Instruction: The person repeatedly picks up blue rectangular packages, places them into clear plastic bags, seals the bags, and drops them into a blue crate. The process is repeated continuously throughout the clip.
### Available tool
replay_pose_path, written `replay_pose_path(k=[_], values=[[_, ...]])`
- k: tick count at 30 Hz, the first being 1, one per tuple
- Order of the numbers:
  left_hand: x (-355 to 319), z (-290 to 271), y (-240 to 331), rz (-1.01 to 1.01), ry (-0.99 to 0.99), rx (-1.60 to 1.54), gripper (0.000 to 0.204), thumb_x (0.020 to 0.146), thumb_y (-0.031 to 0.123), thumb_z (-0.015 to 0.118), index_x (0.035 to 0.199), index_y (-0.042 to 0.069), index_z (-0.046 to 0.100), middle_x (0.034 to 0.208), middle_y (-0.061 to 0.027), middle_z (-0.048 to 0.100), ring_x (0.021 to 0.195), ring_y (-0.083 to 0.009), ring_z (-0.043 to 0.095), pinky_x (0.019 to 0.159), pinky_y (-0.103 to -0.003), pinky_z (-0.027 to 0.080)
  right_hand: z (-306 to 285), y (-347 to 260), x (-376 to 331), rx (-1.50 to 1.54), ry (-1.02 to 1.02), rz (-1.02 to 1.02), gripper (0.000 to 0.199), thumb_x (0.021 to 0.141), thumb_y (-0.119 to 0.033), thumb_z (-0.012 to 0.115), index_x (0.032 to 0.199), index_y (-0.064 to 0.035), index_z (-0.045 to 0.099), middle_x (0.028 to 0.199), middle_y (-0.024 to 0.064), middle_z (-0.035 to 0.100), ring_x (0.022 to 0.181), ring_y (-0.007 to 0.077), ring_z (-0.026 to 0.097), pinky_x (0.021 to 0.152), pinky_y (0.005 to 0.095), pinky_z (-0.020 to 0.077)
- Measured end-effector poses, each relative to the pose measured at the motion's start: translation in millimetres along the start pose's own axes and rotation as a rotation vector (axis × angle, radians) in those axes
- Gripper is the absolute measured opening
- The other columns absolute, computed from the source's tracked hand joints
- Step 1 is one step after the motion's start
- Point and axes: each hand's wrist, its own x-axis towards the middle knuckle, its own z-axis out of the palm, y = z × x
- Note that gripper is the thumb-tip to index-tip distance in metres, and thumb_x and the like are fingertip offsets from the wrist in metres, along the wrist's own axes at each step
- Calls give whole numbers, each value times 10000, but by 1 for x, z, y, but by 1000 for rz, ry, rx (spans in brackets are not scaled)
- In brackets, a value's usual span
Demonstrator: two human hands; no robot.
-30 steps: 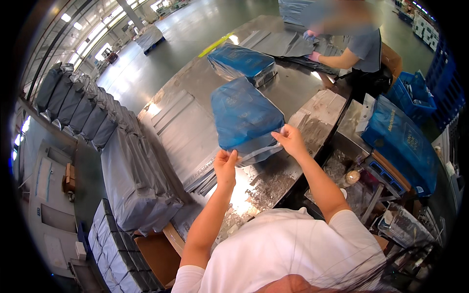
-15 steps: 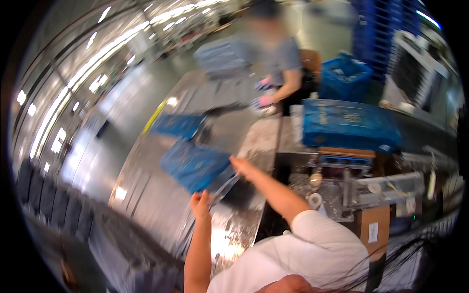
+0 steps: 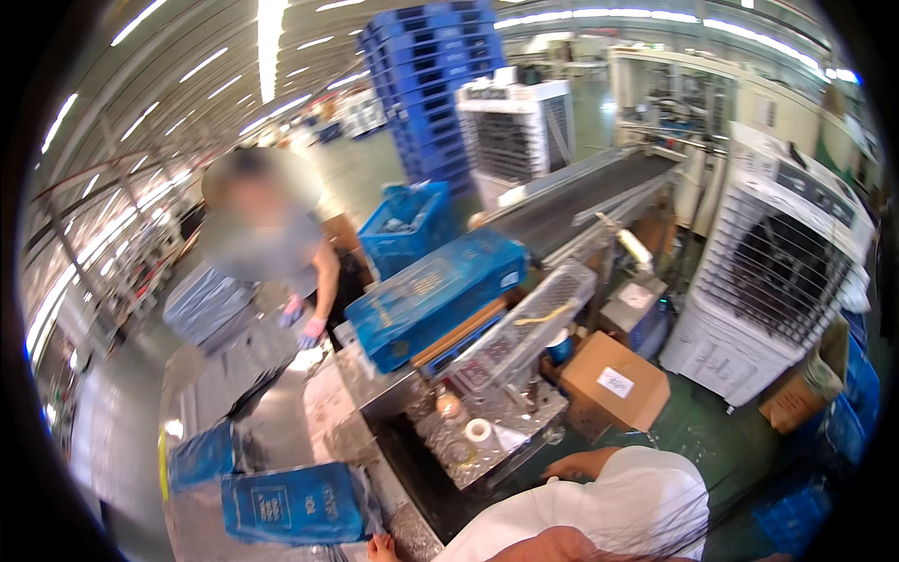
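The steel worktable (image 3: pixel 281 412) filled the frame from 7 to 9 o'clock; its polished top was kept flat and bare enough for packs to be laid out and slid along. At 3 o'clock a white air cooler (image 3: pixel 773 290) stood on the green floor, its grille turned toward the workstation, probably to blow on whoever stood there. At 12 o'clock a blue crate (image 3: pixel 435 295) wrapped in clear film sat tilted on the rack beside the conveyor (image 3: pixel 571 201), seemingly staged within reach. A cardboard box (image 3: pixel 613 384) lay on the floor at 4 o'clock. The blue plastic-wrapped bundle (image 3: pixel 295 504) lay flat on the table at 7 o'clock, long side across the view, a second blue bundle (image 3: pixel 201 456) just beside it toward 8 o'clock. A tape roll (image 3: pixel 478 431) rested on the cluttered shelf near centre.

Left hand (image 3: pixel 382 548): only the fingertips showed at the bottom edge, near the bundle's right end; touching or gripping, cannot tell. Right hand (image 3: pixel 567 465): drawn back low against the white shirt, fingers loosely extended, apparently grasping nothing. A co-worker's gloved hand (image 3: pixel 311 330) rested on the table at 10 o'clock.
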Motion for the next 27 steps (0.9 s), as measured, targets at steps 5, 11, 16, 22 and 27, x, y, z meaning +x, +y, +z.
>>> replay_pose_path(k=[5,11,16,22,27], values=[[-99,72,86,18,-119,448,140,865,207,497,827,80,539,598,-11,490,450,-106,414,385,-249,340,0,147,-120,-295,359,232,504,859,-455,409,1058,-26,583,1006,151,594,923,244,544,763,411,427],[-98,79,86,77,-43,638,218,825,280,531,872,75,585,667,-18,556,575,-130,504,501,-262,418,45,173,-130,-263,436,164,498,844,-457,431,1067,-37,580,1018,152,594,932,249,548,772,411,429],[-69,51,77,26,-101,422,182,834,235,524,882,71,586,693,-23,564,605,-130,509,530,-253,422,61,150,-110,-373,347,44,495,832,-458,449,1074,-45,577,1029,153,593,939,252,552,780,410,430],[-44,53,35,50,-215,174,114,849,157,515,867,60,571,699,-30,555,600,-123,490,522,-244,406,39,145,-79,-590,135,-77,494,817,-459,471,1083,-56,573,1041,155,593,948,257,557,788,410,431],[-33,29,23,144,-301,174,140,844,177,521,878,50,571,699,-29,556,590,-119,480,522,-244,403,31,34,-98,-609,417,-198,347,748,-319,542,903,-25,638,910,182,619,830,338,587,702,416,455]])
